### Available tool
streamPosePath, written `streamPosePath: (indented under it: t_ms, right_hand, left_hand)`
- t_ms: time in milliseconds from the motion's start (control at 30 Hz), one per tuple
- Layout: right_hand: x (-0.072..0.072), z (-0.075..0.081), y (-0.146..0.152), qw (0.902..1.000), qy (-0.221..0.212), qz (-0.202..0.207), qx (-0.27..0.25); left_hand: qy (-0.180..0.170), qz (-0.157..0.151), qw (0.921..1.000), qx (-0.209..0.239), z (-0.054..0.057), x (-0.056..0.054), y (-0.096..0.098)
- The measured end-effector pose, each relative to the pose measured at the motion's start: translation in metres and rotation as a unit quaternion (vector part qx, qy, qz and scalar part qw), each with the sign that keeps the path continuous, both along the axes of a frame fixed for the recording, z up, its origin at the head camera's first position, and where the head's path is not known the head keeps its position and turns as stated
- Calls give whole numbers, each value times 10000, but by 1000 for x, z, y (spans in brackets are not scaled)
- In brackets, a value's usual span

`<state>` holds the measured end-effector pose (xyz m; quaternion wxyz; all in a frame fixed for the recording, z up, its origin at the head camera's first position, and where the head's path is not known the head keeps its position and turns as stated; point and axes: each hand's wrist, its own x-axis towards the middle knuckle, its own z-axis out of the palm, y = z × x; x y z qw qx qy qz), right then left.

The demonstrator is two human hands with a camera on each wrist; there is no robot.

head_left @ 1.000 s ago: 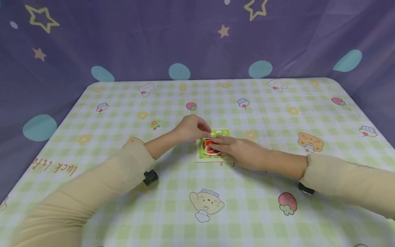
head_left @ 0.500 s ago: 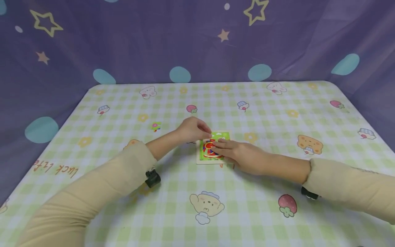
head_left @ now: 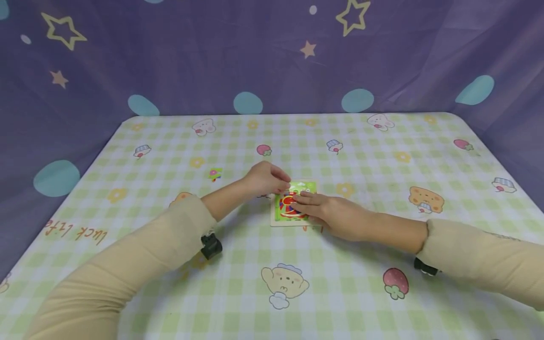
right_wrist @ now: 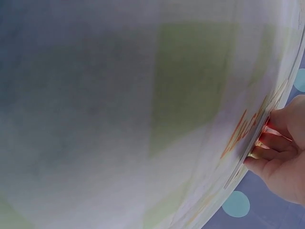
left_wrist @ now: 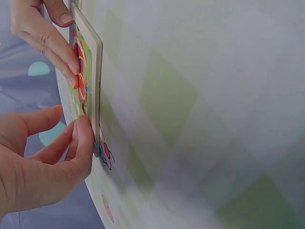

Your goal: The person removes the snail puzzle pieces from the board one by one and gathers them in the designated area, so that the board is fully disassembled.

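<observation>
A small wooden jigsaw puzzle (head_left: pixel 278 223) lies flat on the table, with a red and blue picture on a green ground and a pale wooden rim. My left hand (head_left: pixel 264 179) is at its far left corner. In the left wrist view the left fingertips (left_wrist: pixel 84 125) press on the puzzle's surface near the edge, and the thumb stands apart from them. My right hand (head_left: pixel 340 212) rests on the puzzle's right side, its fingers stretched over the picture and covering part of it.
A loose green puzzle piece (head_left: pixel 215 174) with a pink spot lies on the table, left of the left hand. A checked tablecloth (head_left: pixel 238 293) with printed cartoon figures covers the table. Behind the far edge hangs a purple curtain (head_left: pixel 191 52) with stars.
The head view has tilted slightly. My right fingers have shifted a little toward me and spread slightly on the puzzle. The left hand stays at the same corner.
</observation>
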<state>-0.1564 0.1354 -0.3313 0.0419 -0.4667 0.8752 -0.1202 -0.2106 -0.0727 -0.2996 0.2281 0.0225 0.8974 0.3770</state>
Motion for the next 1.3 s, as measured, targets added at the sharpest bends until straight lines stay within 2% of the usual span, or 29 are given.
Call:
streamPosePath:
  t_ms: [267, 533, 767, 1300]
  right_hand:
    - [1, 0, 0, 10000, -32, -69, -31]
    - [3, 0, 0, 9999, 47, -145, -56]
    - [1, -2, 0, 9996, -169, -182, -103]
    - [1, -1, 1, 9996, -190, -161, -132]
  left_hand:
    - [146, -169, 9997, -48, -2, 0, -1]
    - [144, -171, 9997, -56, -2, 0, -1]
    - [171, -155, 9996, -136, 0, 1, 0]
    - [325, -181, 9992, 110, -4, 1, -2]
